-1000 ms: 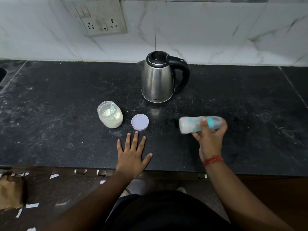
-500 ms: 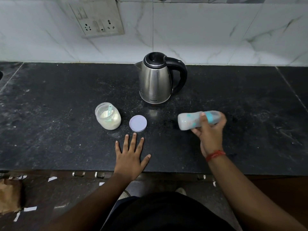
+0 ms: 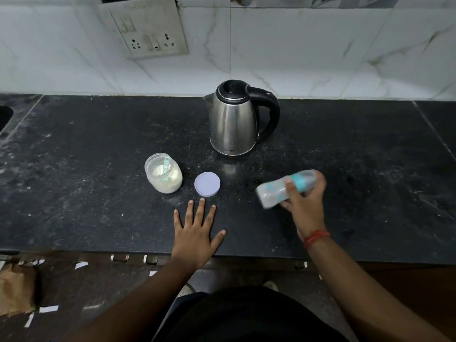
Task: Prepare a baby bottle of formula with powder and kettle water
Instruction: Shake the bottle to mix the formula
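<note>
My right hand point(image 3: 304, 206) grips a clear baby bottle point(image 3: 274, 192) with a teal collar, held sideways above the black counter point(image 3: 98, 218) and blurred by motion, its base pointing left and down. My left hand point(image 3: 195, 233) lies flat on the counter with its fingers spread, holding nothing. Just beyond its fingertips lies a lavender jar lid point(image 3: 207, 184). To the left of the lid stands an open jar of pale powder point(image 3: 164, 176) with a teal scoop inside. A steel kettle point(image 3: 234, 122) with a black handle stands behind them, lid shut.
A white tiled wall with a socket plate point(image 3: 148, 28) rises behind the counter. A sink edge point(image 3: 3, 114) shows at the far left. The counter's front edge runs just below my left hand, with the floor and paper scraps beneath.
The bottle has tilted, its base dropping lower and to the left while staying in my right hand; it is blurred by motion. My left hand has stayed flat on the counter.
</note>
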The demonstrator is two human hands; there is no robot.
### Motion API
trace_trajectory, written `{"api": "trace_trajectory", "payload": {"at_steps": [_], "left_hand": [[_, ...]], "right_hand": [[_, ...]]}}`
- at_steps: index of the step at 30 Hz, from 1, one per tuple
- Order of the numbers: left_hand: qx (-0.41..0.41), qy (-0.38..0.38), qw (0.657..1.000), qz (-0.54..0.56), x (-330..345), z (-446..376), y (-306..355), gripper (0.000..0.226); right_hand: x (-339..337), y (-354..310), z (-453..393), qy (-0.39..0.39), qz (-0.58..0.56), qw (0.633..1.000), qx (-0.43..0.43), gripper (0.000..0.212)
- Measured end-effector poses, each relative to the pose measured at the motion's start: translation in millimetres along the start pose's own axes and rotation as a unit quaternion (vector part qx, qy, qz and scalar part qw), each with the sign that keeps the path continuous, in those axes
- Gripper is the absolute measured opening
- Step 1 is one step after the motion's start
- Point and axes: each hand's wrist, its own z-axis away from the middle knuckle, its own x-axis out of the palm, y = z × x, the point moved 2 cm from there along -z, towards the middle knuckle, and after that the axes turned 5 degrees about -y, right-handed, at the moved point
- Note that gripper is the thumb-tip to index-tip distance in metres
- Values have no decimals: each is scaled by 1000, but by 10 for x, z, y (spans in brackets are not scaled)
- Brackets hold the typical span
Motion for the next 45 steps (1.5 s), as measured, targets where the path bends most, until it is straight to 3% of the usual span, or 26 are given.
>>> {"api": "trace_trajectory", "payload": {"at_steps": [2,6,9,12,13,16,19,20,23,27,30,34,37,41,44,45], "left_hand": [[3,3,1000,4,0,-4,-13,81],[1,5,1000,-1,16,-5,-1,81],[1,5,1000,-1,12,-8,-10,81],[-2,7,1000,-1,10,-7,0,81],[-2,8,1000,1,13,-3,2,80],[1,10,1000,5,14,-2,-14,80],[3,11,1000,7,21,-5,4,79],[4,13,1000,7,23,-4,4,79],[4,11,1000,8,26,-4,-19,79],[4,10,1000,8,14,-7,1,81],[2,8,1000,5,14,2,-14,81],[4,7,1000,8,14,-2,9,81],[2,4,1000,4,27,-4,-17,82],[5,4,1000,7,26,-11,-2,80],[4,4,1000,8,39,-9,-24,80],[4,2,1000,8,40,-12,-30,80]], "right_hand": [[21,-7,-11,-91,72,993,-2,64],[-64,-84,-91,35,-32,999,-17,51],[45,-27,-45,-53,41,998,-9,56],[-5,-24,-35,51,-56,997,-26,58],[-4,-40,-34,53,-70,996,-22,56],[48,-48,-26,-47,17,999,-9,56],[7,-65,-42,47,-70,996,-24,53],[26,-73,-35,41,-79,996,-20,52],[114,-25,-14,-96,35,995,5,56],[26,-46,-48,21,-62,998,-6,50],[96,-15,-14,-86,23,996,14,54],[13,-19,-36,40,-77,996,3,51],[83,10,9,-88,23,996,23,58],[0,1,25,19,-47,999,-6,57],[93,14,61,-93,29,995,16,60],[101,13,62,-83,27,996,16,59]]}}
